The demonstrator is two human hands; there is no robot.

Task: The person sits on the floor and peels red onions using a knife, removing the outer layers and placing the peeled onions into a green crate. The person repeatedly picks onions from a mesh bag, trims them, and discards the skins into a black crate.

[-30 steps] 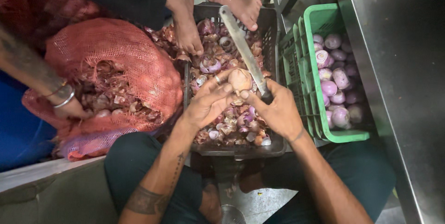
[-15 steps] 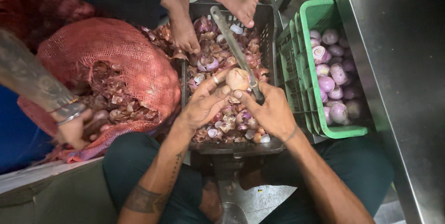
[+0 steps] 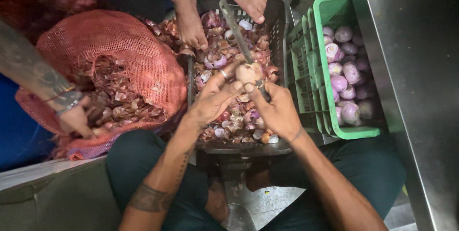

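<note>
Red mesh sack [image 3: 110, 63] at left; dark crate [image 3: 282, 25] of onion skins at centre; green crate [image 3: 325, 11] of peeled onions at right. Peeling under way: left hand [image 3: 215, 99] grips the onion [image 3: 247, 73] above the dark crate, right hand [image 3: 277, 109] clasps the knife [image 3: 236, 27]. Stripping the skin likely needs careful blade control.

— How are the 2 arms placed?

— Both forearms are extended forward from the lower edge of the view, angled inward so that the hands are brought close together. A dark band is seen around the left forearm.

— And the hands?

— The left hand [image 3: 213, 99] is held palm-down, its fingers curled forward, a ring worn on 1 finger. The right hand [image 3: 275, 111] is closed into a grip, thumb raised toward the left fingertips.
</note>
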